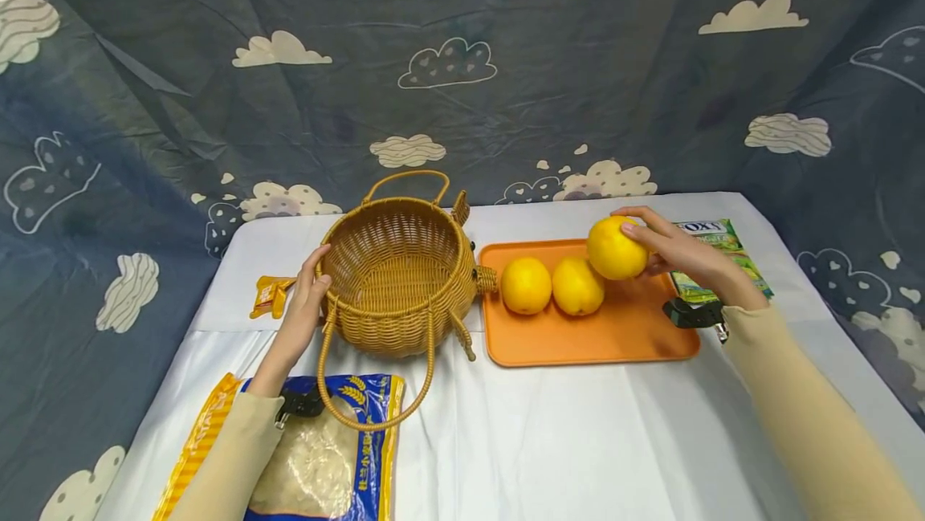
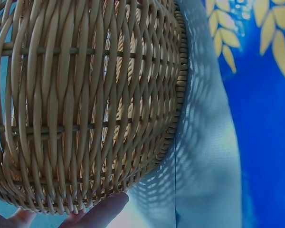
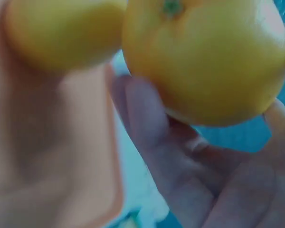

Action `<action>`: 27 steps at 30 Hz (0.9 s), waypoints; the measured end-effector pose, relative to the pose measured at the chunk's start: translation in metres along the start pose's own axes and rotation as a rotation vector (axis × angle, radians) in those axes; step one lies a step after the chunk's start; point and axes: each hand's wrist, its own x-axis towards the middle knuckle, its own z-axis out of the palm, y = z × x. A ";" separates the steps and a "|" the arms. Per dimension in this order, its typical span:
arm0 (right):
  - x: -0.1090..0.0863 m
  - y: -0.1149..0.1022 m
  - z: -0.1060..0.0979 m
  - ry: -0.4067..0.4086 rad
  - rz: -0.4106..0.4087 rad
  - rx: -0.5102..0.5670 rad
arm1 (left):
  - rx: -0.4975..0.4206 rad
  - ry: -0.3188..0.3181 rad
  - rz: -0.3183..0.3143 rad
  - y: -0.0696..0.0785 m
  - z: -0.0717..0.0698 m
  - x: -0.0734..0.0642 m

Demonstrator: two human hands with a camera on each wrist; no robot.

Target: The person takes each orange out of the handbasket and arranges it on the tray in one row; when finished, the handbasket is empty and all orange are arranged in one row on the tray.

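Note:
My right hand [image 1: 672,248] grips an orange [image 1: 617,249] above the back of the orange tray [image 1: 614,340]. In the right wrist view, fingers and thumb curve round this orange [image 3: 209,61], its green stem end visible. Two more oranges lie side by side on the tray, one orange [image 1: 526,286] at the left and another orange [image 1: 578,286] beside it. My left hand [image 1: 307,296] rests its extended fingers against the left rim and side of an animal-shaped wicker basket [image 1: 393,332], whose inside holds nothing. Up close, fingertips touch its woven wall [image 2: 85,109].
A small orange packet [image 1: 270,296] lies left of the basket. At the front left is a large blue-and-yellow bag [image 1: 311,465], partly under the left forearm and a basket handle [image 1: 376,427]. Green packets [image 1: 723,248] lie right of the tray. A cloud-patterned cloth [image 1: 448,120] hangs behind.

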 end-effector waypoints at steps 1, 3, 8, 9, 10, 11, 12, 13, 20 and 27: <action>-0.002 0.008 -0.002 0.008 0.013 -0.018 | 0.000 0.000 0.001 0.000 0.000 0.000; -0.005 0.022 -0.005 0.017 0.038 -0.043 | -0.002 0.004 0.004 0.000 -0.001 0.000; -0.005 0.047 -0.004 0.019 0.083 -0.068 | -0.006 0.006 0.005 -0.001 -0.001 0.000; -0.004 0.050 -0.003 0.019 0.085 -0.074 | -0.007 0.005 0.004 -0.001 -0.001 0.000; -0.003 0.052 -0.001 0.017 0.088 -0.083 | -0.007 0.005 0.004 -0.001 -0.001 0.000; -0.002 0.054 0.000 0.016 0.086 -0.096 | -0.008 0.004 0.005 -0.001 -0.001 0.000; -0.002 0.055 0.002 0.018 0.085 -0.116 | -0.008 0.003 0.008 -0.001 -0.001 0.000; -0.001 0.055 0.004 0.021 0.081 -0.136 | -0.008 0.002 0.007 -0.001 -0.001 0.001; 0.002 0.052 0.011 0.052 0.077 -0.277 | -0.012 -0.003 0.011 0.000 0.000 0.002; 0.003 0.051 0.011 0.018 0.049 -0.267 | -0.006 0.000 0.032 0.001 -0.001 0.003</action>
